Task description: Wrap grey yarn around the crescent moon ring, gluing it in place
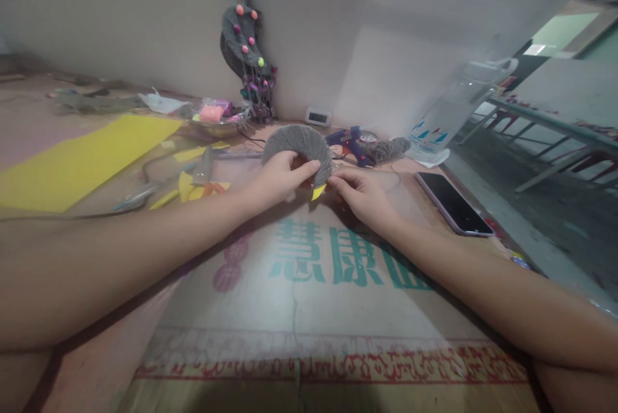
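Note:
A crescent wrapped in grey yarn [297, 136] is held over the table, its bare yellow tip [318, 192] pointing down toward me. My left hand [284, 175] grips it from the inner curve, the thumb pressed on the wrapped part just above the tip. Close beside that tip, my right hand [360, 191] is closed in a pinch; whatever is between its fingertips is too small to make out. Behind the right hand lies a bundle of grey yarn [389, 150], with a thin loose strand nearby.
A blue glue gun [352, 143] lies behind the crescent. Against the wall hangs a grey crescent with pompoms [244, 43]. To the right are a phone [454, 204] and a clear bottle [447, 110]. Yellow sheet [87, 159], yellow scraps [190, 188] and a bowl [219, 122] occupy the left.

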`<move>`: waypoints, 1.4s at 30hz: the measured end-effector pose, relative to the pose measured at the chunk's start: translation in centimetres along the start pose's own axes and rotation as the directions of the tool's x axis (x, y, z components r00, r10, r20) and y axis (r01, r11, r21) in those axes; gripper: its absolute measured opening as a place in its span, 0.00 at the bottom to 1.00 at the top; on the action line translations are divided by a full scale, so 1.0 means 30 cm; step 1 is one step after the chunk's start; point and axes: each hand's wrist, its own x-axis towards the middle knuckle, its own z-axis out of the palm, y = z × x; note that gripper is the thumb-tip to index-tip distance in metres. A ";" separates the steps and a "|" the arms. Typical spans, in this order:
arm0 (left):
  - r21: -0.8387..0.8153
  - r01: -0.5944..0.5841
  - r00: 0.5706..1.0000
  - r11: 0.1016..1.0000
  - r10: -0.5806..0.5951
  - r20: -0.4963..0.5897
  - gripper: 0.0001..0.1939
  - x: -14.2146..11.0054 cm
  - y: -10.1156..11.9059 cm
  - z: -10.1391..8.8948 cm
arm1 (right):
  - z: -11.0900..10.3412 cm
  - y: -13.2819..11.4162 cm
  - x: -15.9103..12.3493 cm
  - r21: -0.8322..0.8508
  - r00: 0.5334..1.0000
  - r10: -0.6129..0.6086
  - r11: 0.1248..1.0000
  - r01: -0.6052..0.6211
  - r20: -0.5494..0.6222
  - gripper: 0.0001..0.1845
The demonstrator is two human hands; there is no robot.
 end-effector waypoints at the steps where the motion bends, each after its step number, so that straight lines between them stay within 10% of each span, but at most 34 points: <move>1: -0.007 0.005 1.000 1.000 -0.005 -0.006 0.14 0.001 0.000 0.000 | 0.000 0.003 0.002 0.006 1.000 -0.001 1.000 0.001 -0.006 0.14; 10: 0.009 0.020 0.998 1.000 -0.019 -0.054 0.17 0.019 -0.023 -0.005 | 0.009 0.039 0.004 0.168 0.980 0.047 0.986 -0.014 -0.195 0.10; 42: 0.021 0.031 0.996 0.999 -0.029 -0.084 0.18 0.016 -0.021 -0.010 | 0.007 0.006 -0.002 0.111 0.989 0.062 0.993 -0.048 -0.134 0.10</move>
